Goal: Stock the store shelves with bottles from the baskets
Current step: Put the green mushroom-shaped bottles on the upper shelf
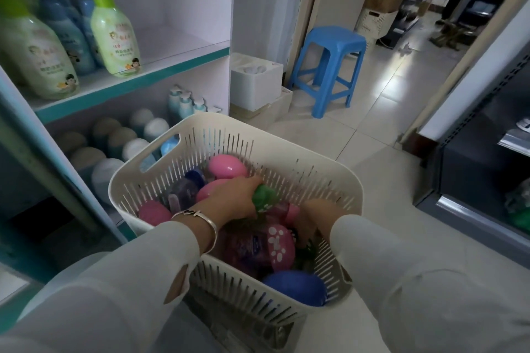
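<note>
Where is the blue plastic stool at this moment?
In the head view, the blue stool stands on the tiled floor at upper centre-right, beyond the basket, beside the white box at the shelf's end.

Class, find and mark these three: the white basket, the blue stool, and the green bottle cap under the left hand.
white basket (329,178), head view, far rim.
blue stool (334,37), head view, seat top.
green bottle cap (265,199), head view, cap side.

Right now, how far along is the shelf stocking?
Partly done. The upper shelf already holds green-capped bottles and blue ones, with bare space to their right; the lower shelf holds more. In hand: the left hand grips a green cap in the basket, and the right hand reaches in beside it. Left: the basket holds many pink, purple and blue bottles.
</note>
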